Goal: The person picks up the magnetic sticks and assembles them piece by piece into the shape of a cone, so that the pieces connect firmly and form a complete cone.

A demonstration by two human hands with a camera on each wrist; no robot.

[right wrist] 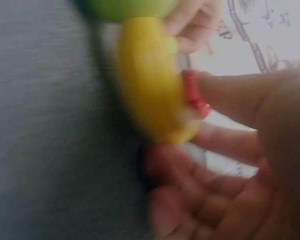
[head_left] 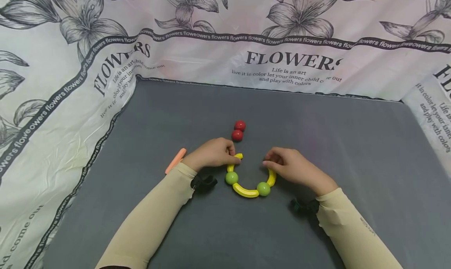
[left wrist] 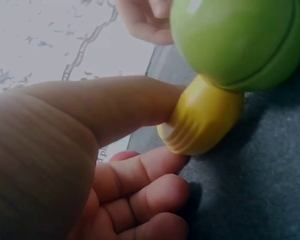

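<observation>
- Fingers of L hand (head_left: 213,154) pinch the top end of L yellow piece (head_left: 230,168): thumb one side, index the other, per L wrist cam; other fingers loosely curled below.
- Fingers of R hand (head_left: 294,165) likewise pinch the top end of R yellow piece (head_left: 272,177), thumb twd the inside; R wrist cam's blurry, so exact contact's hard to read.
- L green ball (head_left: 231,178): just on wearer's side of L fingertips, touching lower end of L yellow piece.
- R green ball (head_left: 263,188): wearer's side of R fingertips, touching lower end of R yellow piece.
- Mid yellow piece (head_left: 246,191): bridges both green balls, nearer wearer than either hand's fingers; the 5 pcs make a rough U, its open end btwn the two sets of fingertips.
- Near red ball (head_left: 237,136): just beyond L fingers; far red ball (head_left: 240,125) touches it, a bit farther out.
- Orange stick (head_left: 175,161): outer side of L hand, well back from fingertips, by the wrist.
- Grey tabletop (head_left: 317,132): under all fingers.
- Flower-print cloth (head_left: 197,65): well beyond fingertips, also off to L.
- Beige sleeves (head_left: 151,218): behind both hands, up to the wrists.
</observation>
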